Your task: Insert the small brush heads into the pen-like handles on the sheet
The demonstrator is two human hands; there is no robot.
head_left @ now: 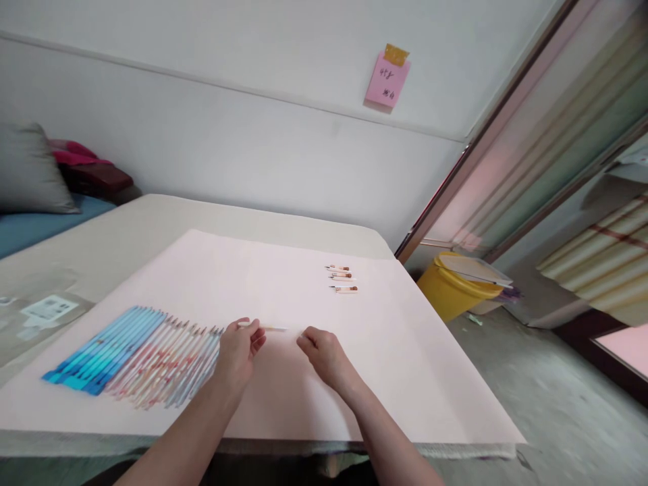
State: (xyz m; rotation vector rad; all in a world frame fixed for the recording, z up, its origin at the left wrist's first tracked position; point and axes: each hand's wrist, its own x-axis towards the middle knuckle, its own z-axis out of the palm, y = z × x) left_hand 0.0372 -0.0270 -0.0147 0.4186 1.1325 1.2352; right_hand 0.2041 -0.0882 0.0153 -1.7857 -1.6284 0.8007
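Note:
My left hand [239, 347] pinches a slim white pen-like stick [276, 329] between thumb and fingers. Its free end points right, toward my other hand. My right hand [321, 351] is closed just beyond that end, with a small gap between them; whatever its fingers hold is too small to make out. Left of my hands lies a row of slim pencils or pens [165, 358] with dark tips, partly covered by my left forearm. Beside it are several blue ones [109, 347]. Three short pen-like pieces [344, 275] with brown ends lie farther back on the right.
A pale pink sheet [405, 378] covers most of the table [167, 210]. Clear plastic packaging [50, 308] lies at the left. A white wall stands behind, bearing a pink note [387, 79]. A yellow bin [450, 290] is on the floor to the right.

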